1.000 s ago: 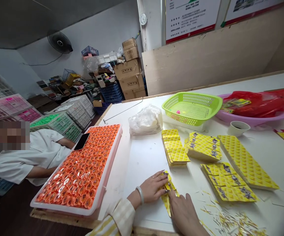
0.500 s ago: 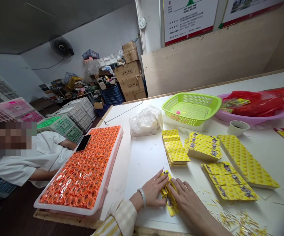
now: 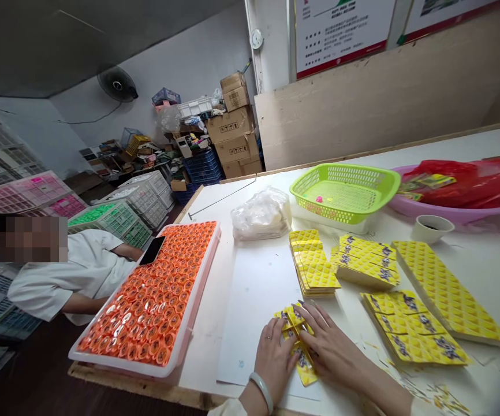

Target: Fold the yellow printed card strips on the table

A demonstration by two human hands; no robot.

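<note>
A strip of yellow printed cards (image 3: 305,367) with dark figures lies on the white sheet before me. My left hand (image 3: 275,353) has its bent fingers on the strip's left side. From the right, my right hand (image 3: 334,346) grips the same strip, fingertips near its top and thumb side close to the middle. Both hands hide the centre of the strip. Just beyond is a stack of yellow patterned cards (image 3: 313,263). To the right are two stacks with figures, a farther one (image 3: 369,259) and a nearer one (image 3: 417,326).
On the left stands a tray of orange round-topped pieces (image 3: 163,283) with a phone (image 3: 152,250) on it; a person in white (image 3: 77,271) sits behind. Farther back are a plastic bag (image 3: 262,215), green basket (image 3: 345,193) and cup (image 3: 432,229). Paper scraps (image 3: 440,396) lie right.
The view has shifted slightly. My left hand has turned, its fingers now bent and pointing more away from me. The upper part of the card strip now looks spread wider under my fingers.
</note>
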